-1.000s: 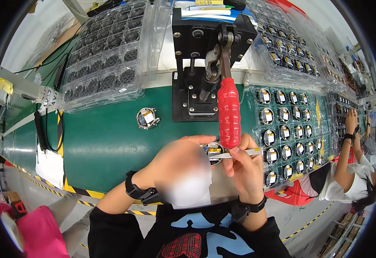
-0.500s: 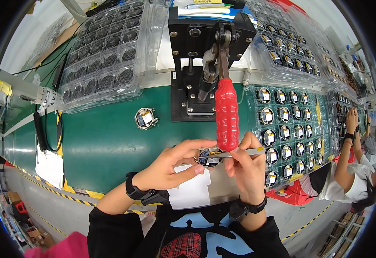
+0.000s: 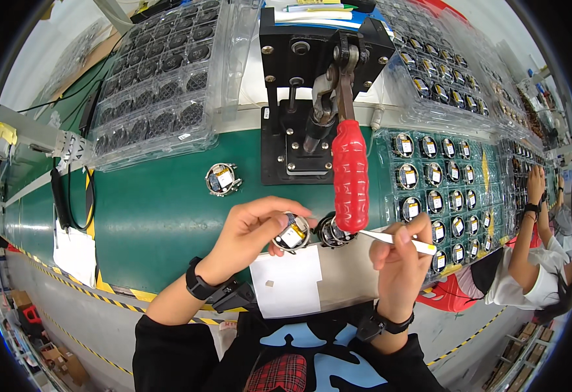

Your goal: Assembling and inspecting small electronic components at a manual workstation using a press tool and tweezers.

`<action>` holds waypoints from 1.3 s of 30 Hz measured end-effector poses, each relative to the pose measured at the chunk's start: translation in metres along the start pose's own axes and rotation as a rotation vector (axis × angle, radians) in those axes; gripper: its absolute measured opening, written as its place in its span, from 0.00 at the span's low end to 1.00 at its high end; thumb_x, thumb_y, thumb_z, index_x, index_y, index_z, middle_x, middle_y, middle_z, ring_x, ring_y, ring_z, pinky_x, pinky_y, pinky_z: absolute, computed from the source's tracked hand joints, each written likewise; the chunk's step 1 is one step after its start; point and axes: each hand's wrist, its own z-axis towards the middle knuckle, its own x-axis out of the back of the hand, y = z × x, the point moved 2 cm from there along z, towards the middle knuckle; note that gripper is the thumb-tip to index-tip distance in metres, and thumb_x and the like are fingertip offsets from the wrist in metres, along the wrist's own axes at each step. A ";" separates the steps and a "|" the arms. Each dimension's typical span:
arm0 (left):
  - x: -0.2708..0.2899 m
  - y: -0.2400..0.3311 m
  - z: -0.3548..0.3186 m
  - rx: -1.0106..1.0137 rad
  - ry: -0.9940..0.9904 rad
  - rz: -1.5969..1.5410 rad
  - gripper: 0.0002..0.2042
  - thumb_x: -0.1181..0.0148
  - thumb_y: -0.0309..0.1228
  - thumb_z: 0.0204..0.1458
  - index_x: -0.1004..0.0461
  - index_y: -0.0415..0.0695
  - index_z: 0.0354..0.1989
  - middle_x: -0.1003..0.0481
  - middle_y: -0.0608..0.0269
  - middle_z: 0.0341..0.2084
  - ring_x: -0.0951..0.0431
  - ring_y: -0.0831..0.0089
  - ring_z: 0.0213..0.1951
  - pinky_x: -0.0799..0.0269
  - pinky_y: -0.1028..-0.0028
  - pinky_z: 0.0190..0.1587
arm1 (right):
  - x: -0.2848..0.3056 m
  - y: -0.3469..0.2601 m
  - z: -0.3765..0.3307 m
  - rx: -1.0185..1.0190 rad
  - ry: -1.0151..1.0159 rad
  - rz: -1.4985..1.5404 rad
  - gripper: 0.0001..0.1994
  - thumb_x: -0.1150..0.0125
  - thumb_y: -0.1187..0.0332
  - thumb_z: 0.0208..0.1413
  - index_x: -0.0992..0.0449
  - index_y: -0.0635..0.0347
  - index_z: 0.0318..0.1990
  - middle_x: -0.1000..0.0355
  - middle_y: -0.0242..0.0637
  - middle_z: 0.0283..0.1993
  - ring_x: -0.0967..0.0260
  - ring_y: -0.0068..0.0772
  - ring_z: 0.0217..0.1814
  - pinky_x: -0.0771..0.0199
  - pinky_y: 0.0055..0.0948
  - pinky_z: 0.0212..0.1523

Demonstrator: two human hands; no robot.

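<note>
My left hand [image 3: 243, 238] pinches a round, metal-rimmed watch module [image 3: 292, 236], its inner side with a white label and yellow strip facing up. In my right hand [image 3: 405, 264] is a pair of tweezers [image 3: 390, 239], their tips pointing left toward the red handle. Between the hands, a further round dark metal-rimmed part [image 3: 331, 232] sits at the front edge of the green mat, partly hidden by the handle's lower end. Farther left, another such module [image 3: 222, 179] lies apart on the mat.
A black lever press [image 3: 292, 173] with a red handle [image 3: 351, 176] stands ahead. Clear trays of modules [image 3: 433, 202] lie to the right, trays of dark round parts [image 3: 152, 88] at far left. White paper [image 3: 289, 281] lies in front. A co-worker's arm [image 3: 524, 238] is at far right.
My right hand has moved right with the tweezers, away from the module. My left hand has shifted left with the module, uncovering its white label and the dark part beside it.
</note>
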 end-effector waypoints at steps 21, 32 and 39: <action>0.011 0.002 0.008 -0.270 -0.113 0.826 0.27 0.28 0.27 0.33 0.29 0.49 0.47 0.30 0.67 0.41 0.31 0.70 0.37 0.33 0.74 0.37 | 0.029 0.005 0.005 0.010 0.090 -0.013 0.11 0.50 0.69 0.59 0.44 0.55 0.29 0.42 0.29 0.19 0.45 0.19 0.17 0.48 0.20 0.21; 0.056 0.049 -0.019 -0.236 0.546 1.351 0.24 0.28 0.27 0.31 0.27 0.45 0.43 0.27 0.63 0.38 0.31 0.62 0.43 0.32 0.67 0.44 | 0.029 0.009 0.001 -0.008 0.071 -0.089 0.10 0.47 0.69 0.58 0.42 0.56 0.30 0.40 0.31 0.20 0.44 0.20 0.17 0.44 0.19 0.20; 0.069 0.044 -0.014 -0.192 0.526 1.224 0.22 0.30 0.25 0.32 0.27 0.44 0.41 0.25 0.60 0.36 0.27 0.61 0.41 0.30 0.67 0.43 | 0.008 0.009 0.002 -0.033 0.011 -0.146 0.09 0.44 0.70 0.56 0.40 0.57 0.31 0.39 0.31 0.20 0.40 0.21 0.18 0.41 0.19 0.18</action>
